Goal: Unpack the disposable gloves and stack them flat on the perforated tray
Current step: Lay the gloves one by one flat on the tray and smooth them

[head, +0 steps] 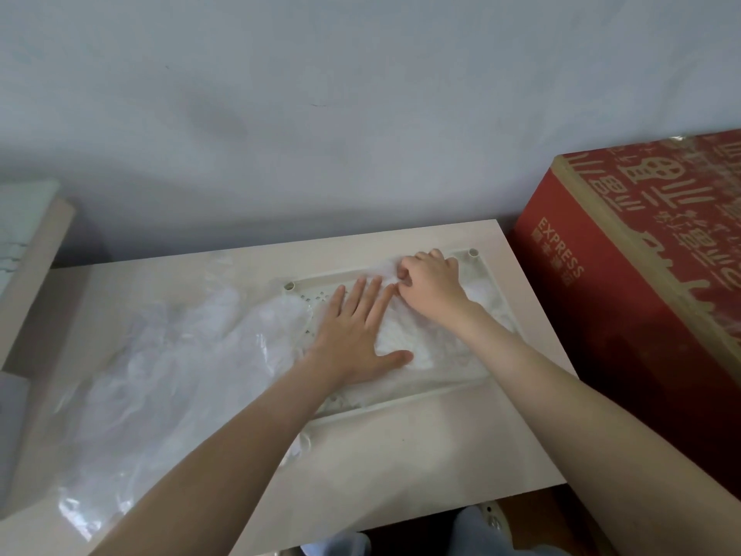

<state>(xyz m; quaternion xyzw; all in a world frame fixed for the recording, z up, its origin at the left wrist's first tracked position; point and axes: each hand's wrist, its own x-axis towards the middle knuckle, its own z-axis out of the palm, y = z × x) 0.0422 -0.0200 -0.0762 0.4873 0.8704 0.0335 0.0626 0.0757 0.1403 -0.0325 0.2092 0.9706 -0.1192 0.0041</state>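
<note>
A cream perforated tray point(417, 397) lies on the right half of the pale table. Thin clear disposable gloves point(425, 335) are spread flat inside it. My left hand point(355, 335) presses down on them with straight fingers and the thumb stretched right. My right hand point(431, 280) sits at the tray's far side with curled fingers pinching the glove film. A loose heap of clear gloves and their plastic packaging point(160, 379) sprawls over the table's left half, its edge overlapping the tray's left end.
The pale table point(421, 455) stands against a grey wall. A big red cardboard box point(649, 298) stands close to its right edge. Another pale surface point(28, 250) lies at far left. A knee and a shoe show below the front edge.
</note>
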